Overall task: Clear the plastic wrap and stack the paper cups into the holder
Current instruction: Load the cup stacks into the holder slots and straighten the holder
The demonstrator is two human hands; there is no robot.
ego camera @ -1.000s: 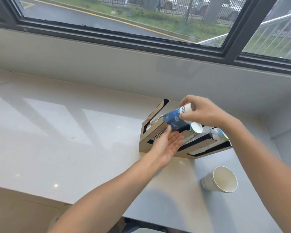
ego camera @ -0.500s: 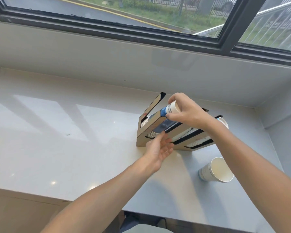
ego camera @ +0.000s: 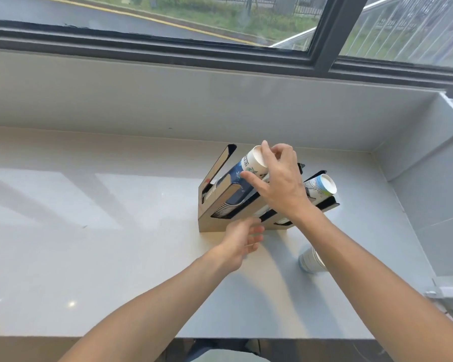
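A tan cardboard cup holder [ego camera: 207,218] with slanted slots stands on the pale counter. My right hand [ego camera: 280,184] grips the upper end of a blue and white stack of paper cups [ego camera: 246,165] lying in the left slot. Another cup stack [ego camera: 322,186] sticks out of the right slot. My left hand [ego camera: 242,240] hovers with spread fingers just in front of the holder's base, holding nothing. A loose short stack of white cups [ego camera: 310,259] lies on its side on the counter, partly hidden by my right forearm. No plastic wrap is visible.
The counter [ego camera: 89,231] runs to a grey wall ledge under a dark-framed window [ego camera: 220,48]. A grey side wall [ego camera: 434,205] closes the right end. A small metal bracket [ego camera: 447,291] sits at the right edge. The counter's front edge is close to me.
My right hand has pushed the blue cup stack deeper into the left slot. My left hand has dropped away from the holder's front. The view has shifted, so the loose cups sit behind my forearm.
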